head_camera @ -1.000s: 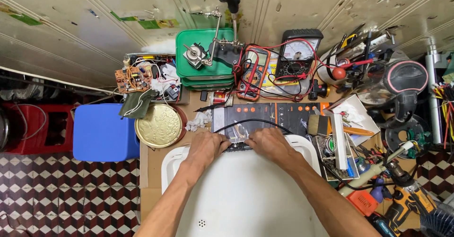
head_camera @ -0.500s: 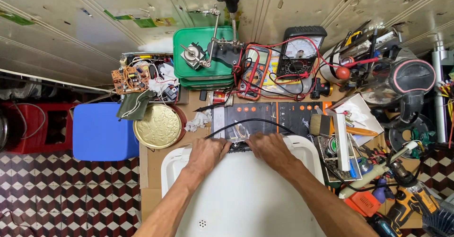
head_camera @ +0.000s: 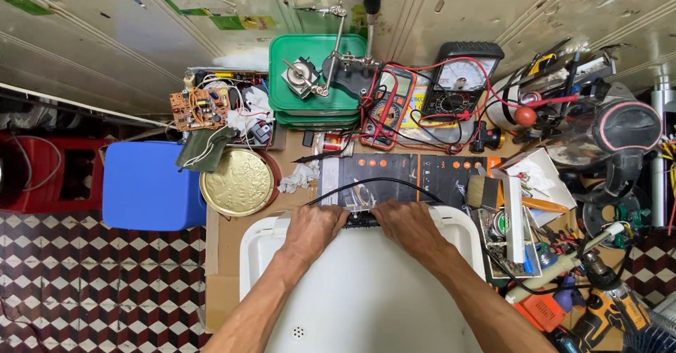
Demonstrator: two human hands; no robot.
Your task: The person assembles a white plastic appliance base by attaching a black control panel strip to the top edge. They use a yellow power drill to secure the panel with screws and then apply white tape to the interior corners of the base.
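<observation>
Head view, the only one: we look straight down on a crowded bench. Our left hand (head_camera: 315,228) and right hand (head_camera: 407,228) lie side by side at the far edge of a white casing (head_camera: 366,304), knuckles up, fingertips curled over a small dark part (head_camera: 360,219) sitting on that edge. The part lies directly ahead of both hands, between their fingertips, its long axis running left to right along the casing's rim. Both hands touch it or nearly so; neither is clearly nearer. Whether the fingers pinch it or only press on it we cannot tell, since they cover most of it. A black cable (head_camera: 373,183) arcs over the part, from near the left hand to near the right, lying on a dark mat (head_camera: 408,173) just beyond. Further off: a gold lid (head_camera: 237,182) to the left, a blue stool (head_camera: 149,184) beside it, green trays (head_camera: 313,89) and two meters (head_camera: 461,78) at the back, and a drill (head_camera: 612,307) at the right, well apart from the hands.
</observation>
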